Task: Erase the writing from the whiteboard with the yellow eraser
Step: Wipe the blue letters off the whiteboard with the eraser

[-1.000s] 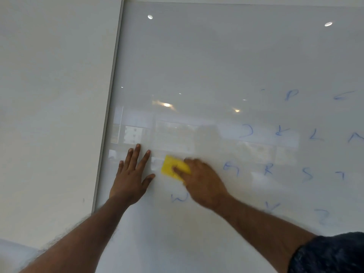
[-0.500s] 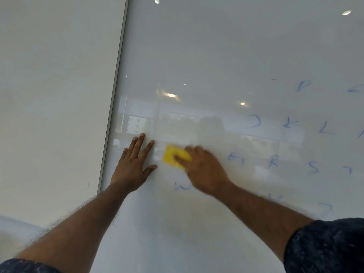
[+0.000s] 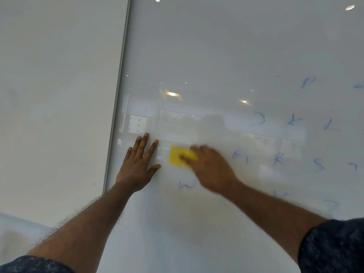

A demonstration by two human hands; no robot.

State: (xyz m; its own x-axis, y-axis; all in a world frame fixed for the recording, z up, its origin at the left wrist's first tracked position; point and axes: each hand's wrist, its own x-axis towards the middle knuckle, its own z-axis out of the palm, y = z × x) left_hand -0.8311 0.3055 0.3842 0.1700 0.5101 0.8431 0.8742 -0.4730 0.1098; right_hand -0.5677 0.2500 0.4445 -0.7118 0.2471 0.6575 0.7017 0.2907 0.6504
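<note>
The fingers (image 3: 185,159) of the right hand (image 3: 211,170) are laid over the yellow eraser (image 3: 180,156) and are pressed down on it, so that the eraser is held flat against the whiteboard (image 3: 216,56); the hand is blurred, and how many fingers lie on the eraser cannot be told. The right half of the eraser is covered by these fingers, while its left half is left bare. Just left of the eraser, apart from it, the left hand (image 3: 137,166) is set flat on the whiteboard with its fingers (image 3: 142,142) spread and pointed upward, and nothing is held in it. Left of that hand the grey frame edge (image 3: 118,107) of the whiteboard is seen, and beyond it a plain white wall (image 3: 55,95).

Below the eraser, slightly to its right, a faint blue W (image 3: 186,185) is written. Right of the eraser, on a level with it, a row of blue letters (image 3: 278,158) is seen, among them an R and an S. Higher up and to the right of the eraser more blue letters are written, a P (image 3: 307,82) uppermost. The area above the eraser is free of writing, and only reflections of ceiling lights (image 3: 172,94) are shown there. Dark patterned sleeves (image 3: 334,245) are worn on both arms.
</note>
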